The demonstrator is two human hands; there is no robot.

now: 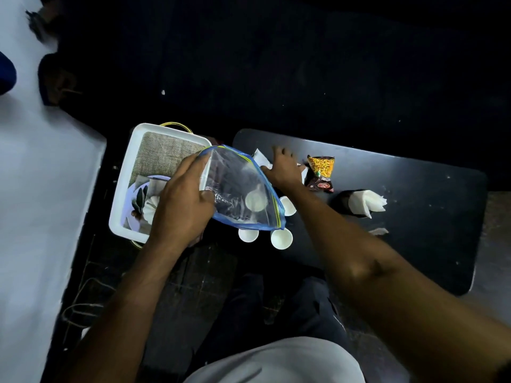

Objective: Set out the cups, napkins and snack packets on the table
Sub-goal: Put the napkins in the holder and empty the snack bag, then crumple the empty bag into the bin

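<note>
Where the table's (414,244) near-left edge is met, two white cups (281,238) are seen standing upright side by side, one at (248,234) partly covered by the bag's lower rim. A third cup (288,205) stands just behind them, close to the left edge, and a fourth (255,200) shows through the clear plastic; whether it lies inside the bag or on the table beneath cannot be told.

The zip bag (240,189), clear with a blue seal strip, is held over the left edge of the table by the left hand (182,200), which is closed on its left side, thumb underneath. The right hand (283,168) is laid with fingers spread at the bag's far mouth, over white napkins (261,159) near the far-left corner; whether anything is pinched there cannot be told.

A snack packet (320,174) lies just right of that hand, toward the far edge. Folded napkins in a dark holder (365,203) stand mid-table, well apart from the cups.

Left of the table, a white tray (121,189) holds further items.

Step judged in hand: emptying the bag, napkins being placed. Next move would call for the bag's mouth to be kept open and the remaining contents drawn out.
</note>
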